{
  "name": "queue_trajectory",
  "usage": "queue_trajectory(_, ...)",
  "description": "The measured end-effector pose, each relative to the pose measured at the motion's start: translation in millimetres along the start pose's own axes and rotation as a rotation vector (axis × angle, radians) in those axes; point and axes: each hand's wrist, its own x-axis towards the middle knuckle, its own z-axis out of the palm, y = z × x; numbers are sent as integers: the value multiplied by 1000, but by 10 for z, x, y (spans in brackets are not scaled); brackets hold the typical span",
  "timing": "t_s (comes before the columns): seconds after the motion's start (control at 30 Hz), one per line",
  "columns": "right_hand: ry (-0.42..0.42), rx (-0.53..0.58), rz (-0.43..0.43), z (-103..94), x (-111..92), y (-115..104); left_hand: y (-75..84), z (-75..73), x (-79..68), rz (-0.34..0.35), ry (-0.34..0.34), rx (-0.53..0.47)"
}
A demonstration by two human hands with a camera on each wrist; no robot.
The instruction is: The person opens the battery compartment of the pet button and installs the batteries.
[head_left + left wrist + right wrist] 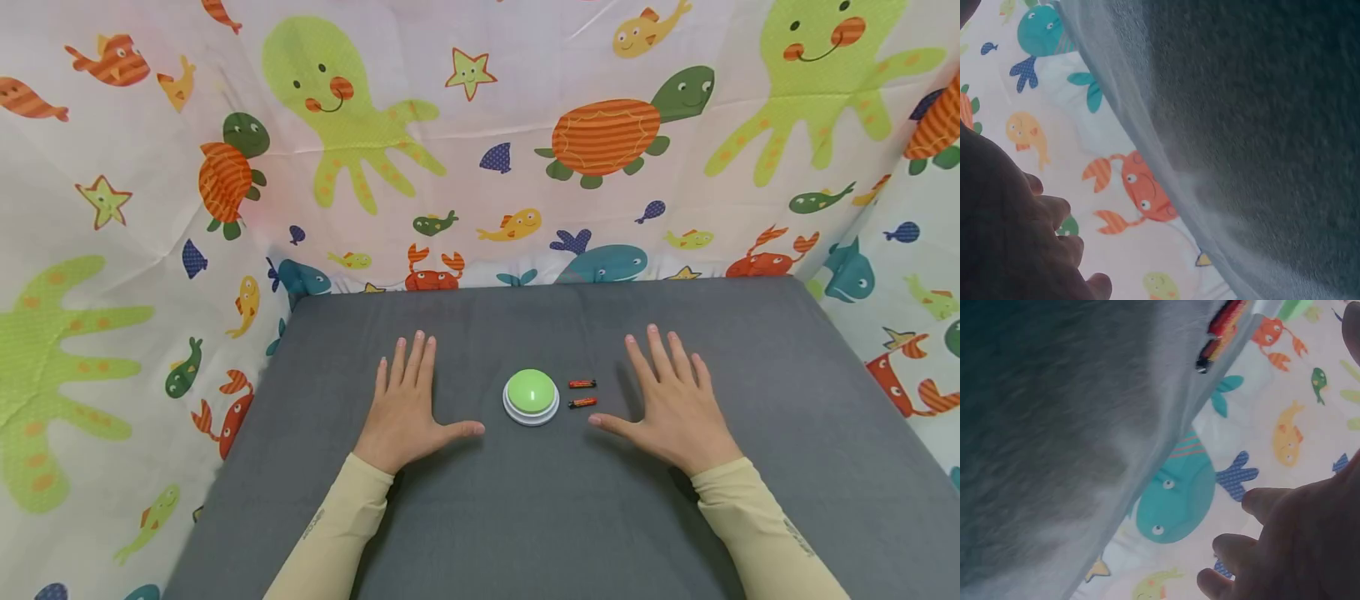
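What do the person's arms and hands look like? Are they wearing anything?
The long cream fabric left sleeve and matching right sleeve each have small dark printing on the forearm, too tiny to read. The left hand and right hand wear no gloves. Something dark peeks out by the right cuff; I can't tell what.

No legible text; unreadably small print (313,524) on left sleeve (341,521) and right sleeve (753,521)
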Motion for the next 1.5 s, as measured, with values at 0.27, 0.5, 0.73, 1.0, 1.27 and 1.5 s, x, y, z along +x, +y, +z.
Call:
queue_trajectory(0.27,-25,29,-57,-18,165,-290,213,21,63,47,-50,-24)
queue_trajectory(0.5,-50,36,-124,79,268,-582,501,48,125,112,-77,-25)
queue_trajectory(0.73,-65,25,-173,169,291,-710,695,108,201,159,-100,-77)
queue_trajectory(1.0,-93,62,-257,195,309,-733,771,127,269,175,-160,-157)
queue_trajectory(1.27,-77,152,-312,291,342,-705,780,200,291,195,-189,-294)
queue_trajectory(1.5,-116,167,-312,373,359,-707,795,294,295,189,-207,-324)
